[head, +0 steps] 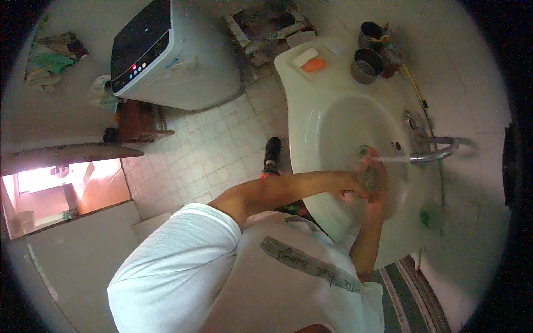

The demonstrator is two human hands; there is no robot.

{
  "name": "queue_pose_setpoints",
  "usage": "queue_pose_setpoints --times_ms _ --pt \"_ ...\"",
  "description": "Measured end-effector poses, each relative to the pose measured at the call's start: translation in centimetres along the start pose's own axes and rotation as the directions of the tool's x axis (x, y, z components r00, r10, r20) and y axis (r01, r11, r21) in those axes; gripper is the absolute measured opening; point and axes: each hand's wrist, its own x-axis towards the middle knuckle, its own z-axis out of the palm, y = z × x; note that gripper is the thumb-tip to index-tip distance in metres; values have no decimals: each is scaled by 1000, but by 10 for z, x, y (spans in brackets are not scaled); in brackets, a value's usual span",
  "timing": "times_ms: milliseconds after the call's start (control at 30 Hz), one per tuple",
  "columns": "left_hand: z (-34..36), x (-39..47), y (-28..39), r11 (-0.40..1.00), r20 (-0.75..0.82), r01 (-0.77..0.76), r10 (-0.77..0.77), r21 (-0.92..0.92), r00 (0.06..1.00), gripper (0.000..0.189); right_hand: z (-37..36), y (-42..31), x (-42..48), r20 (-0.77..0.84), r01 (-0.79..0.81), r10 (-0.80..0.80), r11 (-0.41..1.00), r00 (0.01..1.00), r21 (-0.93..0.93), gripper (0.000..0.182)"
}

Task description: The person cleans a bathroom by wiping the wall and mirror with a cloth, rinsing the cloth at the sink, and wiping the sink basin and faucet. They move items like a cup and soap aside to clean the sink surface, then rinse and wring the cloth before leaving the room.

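My right hand (378, 172) is over the basin of a pale washbasin (306, 137), its fingers around a small greenish object (366, 150), too blurred to name. From the left, my left hand (356, 186) reaches across and meets the right hand near its wrist and palm. Its fingers are bent, and what they grip is hidden. A stream of water (393, 159) runs from the chrome faucet (433, 155) onto the right hand and the object. Beside the faucet is a chrome handle (410, 120).
A white bar (306, 57) and an orange bar (314, 65) lie on the washbasin's corner. Two dark cups (366, 66) stand close by. A washing machine (187, 62) stands on the tiled floor (212, 145), near a brown wooden stool (137, 120). A shoe (272, 150) shows below.
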Motion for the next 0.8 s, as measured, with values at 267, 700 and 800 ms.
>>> queue_pose_setpoints --times_ms 267,700,800 --pt "-63 81 -54 165 -580 690 695 704 425 33 -125 179 148 187 369 -493 304 850 -878 18" --pt "35 16 17 636 -628 -625 271 -452 730 42 -159 79 79 -143 160 -175 981 974 -114 32" --pt "38 30 22 469 -646 -718 339 -514 684 42 -131 17 85 -188 278 -436 794 880 -540 36"
